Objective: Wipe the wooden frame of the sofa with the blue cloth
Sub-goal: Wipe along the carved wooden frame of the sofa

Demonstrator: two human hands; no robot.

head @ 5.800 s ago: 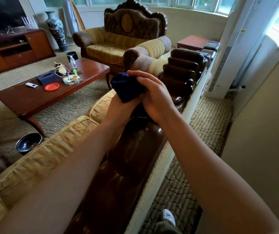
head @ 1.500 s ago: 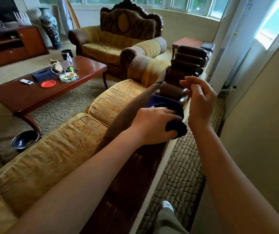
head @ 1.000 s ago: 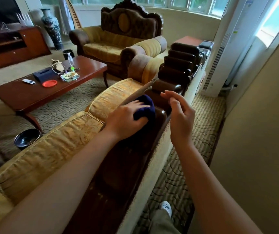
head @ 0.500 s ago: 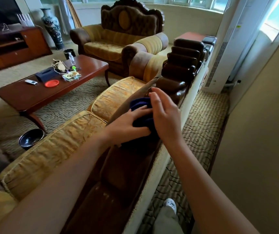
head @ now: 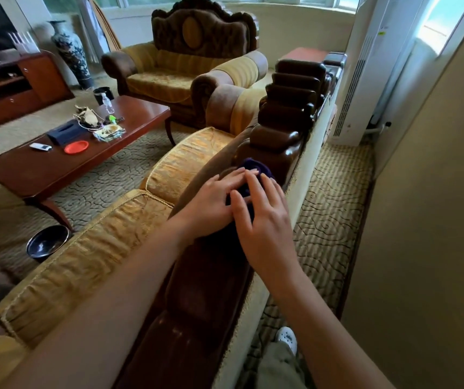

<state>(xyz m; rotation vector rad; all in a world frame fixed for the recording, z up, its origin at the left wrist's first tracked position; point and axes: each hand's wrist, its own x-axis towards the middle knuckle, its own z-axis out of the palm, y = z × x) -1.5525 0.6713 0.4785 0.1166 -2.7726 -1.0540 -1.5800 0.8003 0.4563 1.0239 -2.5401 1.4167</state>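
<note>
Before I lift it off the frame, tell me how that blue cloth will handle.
Probably floppy: the blue cloth lies bunched on the wooden frame under both hands. Likely light, since flat fingers alone hold it. It may slide easily on that glossy wood.

Two hands (head: 242,211), one cloth (head: 256,169), two sofas (head: 90,254).

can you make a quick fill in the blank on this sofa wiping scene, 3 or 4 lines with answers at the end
1. Both hands, the left hand and the right hand, press a dark ____ cloth onto the sofa.
2. The cloth lies on the sofa's dark ____ frame, along the top of the backrest.
3. On the coffee table a flat round ____ dish sits beside a dark tissue box.
4. A tall patterned ____ stands on the floor beside the wooden cabinet.

Missing words: blue; wooden; red; vase
</note>
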